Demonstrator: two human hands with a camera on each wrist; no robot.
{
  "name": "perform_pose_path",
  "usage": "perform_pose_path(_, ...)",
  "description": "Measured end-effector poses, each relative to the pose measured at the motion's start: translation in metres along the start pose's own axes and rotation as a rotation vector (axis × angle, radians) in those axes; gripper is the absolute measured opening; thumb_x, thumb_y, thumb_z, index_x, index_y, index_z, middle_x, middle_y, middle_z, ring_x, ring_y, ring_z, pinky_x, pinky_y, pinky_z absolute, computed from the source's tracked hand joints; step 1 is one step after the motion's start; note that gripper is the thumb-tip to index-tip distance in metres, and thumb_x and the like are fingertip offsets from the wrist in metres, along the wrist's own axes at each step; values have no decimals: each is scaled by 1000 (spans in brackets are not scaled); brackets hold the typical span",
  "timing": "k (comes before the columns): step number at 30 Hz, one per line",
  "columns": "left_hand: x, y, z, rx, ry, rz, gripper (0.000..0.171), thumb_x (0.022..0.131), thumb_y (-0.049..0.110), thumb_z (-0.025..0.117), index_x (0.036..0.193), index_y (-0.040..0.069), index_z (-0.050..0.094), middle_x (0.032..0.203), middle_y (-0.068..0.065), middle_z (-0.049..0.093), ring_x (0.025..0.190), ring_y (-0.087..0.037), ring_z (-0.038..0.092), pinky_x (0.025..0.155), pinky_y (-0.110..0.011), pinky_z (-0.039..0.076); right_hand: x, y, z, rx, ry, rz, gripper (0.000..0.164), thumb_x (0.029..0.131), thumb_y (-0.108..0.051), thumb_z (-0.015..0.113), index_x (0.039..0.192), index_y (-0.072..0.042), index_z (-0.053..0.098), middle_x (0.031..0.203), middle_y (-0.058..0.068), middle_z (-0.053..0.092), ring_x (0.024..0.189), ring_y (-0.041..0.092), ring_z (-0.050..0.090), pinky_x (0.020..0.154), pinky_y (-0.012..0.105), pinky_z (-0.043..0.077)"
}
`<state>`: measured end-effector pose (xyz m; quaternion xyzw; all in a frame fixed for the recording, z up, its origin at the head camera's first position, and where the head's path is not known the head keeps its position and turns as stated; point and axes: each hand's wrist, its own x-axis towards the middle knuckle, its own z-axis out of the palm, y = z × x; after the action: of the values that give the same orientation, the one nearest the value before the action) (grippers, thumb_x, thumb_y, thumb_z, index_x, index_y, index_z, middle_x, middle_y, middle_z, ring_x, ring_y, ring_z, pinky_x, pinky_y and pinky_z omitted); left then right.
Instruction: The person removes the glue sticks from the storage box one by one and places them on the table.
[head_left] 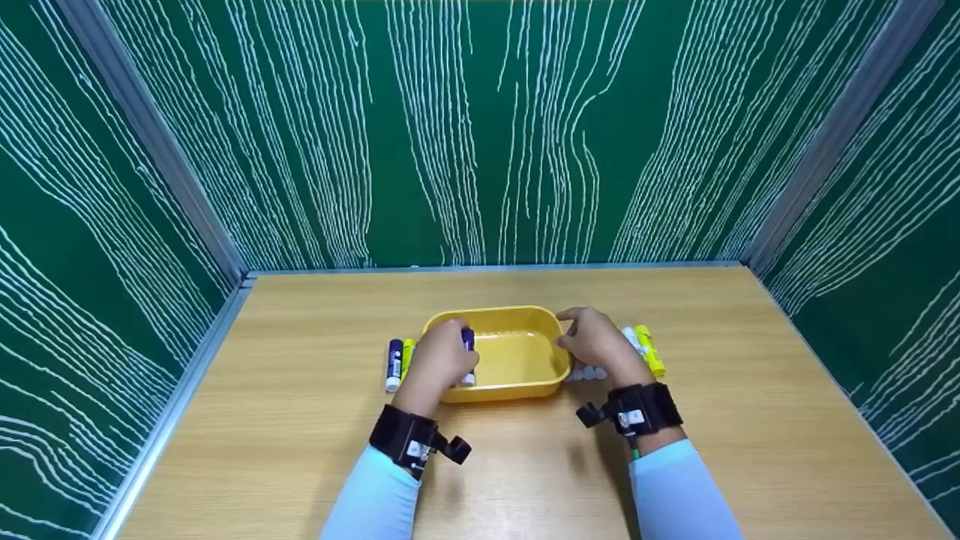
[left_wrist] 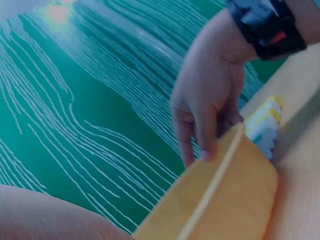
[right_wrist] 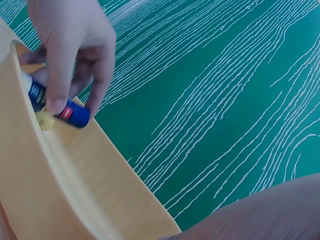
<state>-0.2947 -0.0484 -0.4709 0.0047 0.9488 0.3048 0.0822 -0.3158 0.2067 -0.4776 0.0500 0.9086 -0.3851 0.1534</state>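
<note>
A yellow plastic basket (head_left: 517, 391) stands in the middle of the table. My left hand (head_left: 441, 354) reaches over its left end and pinches a dark blue glue stick (right_wrist: 75, 113) inside it. Below that stick, in the right wrist view, the round end of a yellow glue stick (right_wrist: 45, 121) shows in the basket. At the basket's far right corner is my right hand (head_left: 598, 341); its thumb lies inside the wall and its index finger is at the rim, gripping the edge. In the left wrist view the right hand's (left_wrist: 210, 90) other fingers are partly hidden.
Left of the basket lie a dark blue glue stick (head_left: 394, 365) and a yellow one (head_left: 407, 355), partly behind the left hand. Right of it are a yellow glue stick (head_left: 649, 350) and several white-ended sticks (head_left: 589, 373). Green, white-lined panels (head_left: 495, 135) enclose the wooden table (head_left: 510, 480).
</note>
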Motion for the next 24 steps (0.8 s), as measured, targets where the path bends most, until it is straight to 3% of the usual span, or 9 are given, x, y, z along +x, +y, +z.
perform_pose_path(6, -10, 2, -24, -21, 65, 32, 53, 77, 26, 66, 125, 21, 44, 111, -2, 51, 87, -19, 49, 76, -39, 49, 1, 0, 1, 4, -5, 13, 51, 81, -19, 63, 128, -21, 44, 91, 15, 59, 65, 27, 59, 59, 41, 52)
perform_pose_path(14, -16, -12, -55, -45, 156, 64, 49, 76, 21, 64, 122, 20, 48, 104, -3, 54, 82, -19, 51, 66, -31, 49, 2, 3, 2, -10, 10, -64, 51, 81, -17, 63, 128, -16, 43, 86, 17, 61, 57, 25, 59, 53, 39, 51)
perform_pose_path(24, -14, -38, -76, -28, 192, -20, 51, 77, 23, 63, 124, 22, 45, 111, -5, 53, 89, -21, 51, 77, -40, 48, 1, 2, 2, -15, 7, -29, 50, 81, -19, 63, 128, -18, 44, 88, 16, 60, 59, 24, 59, 55, 39, 51)
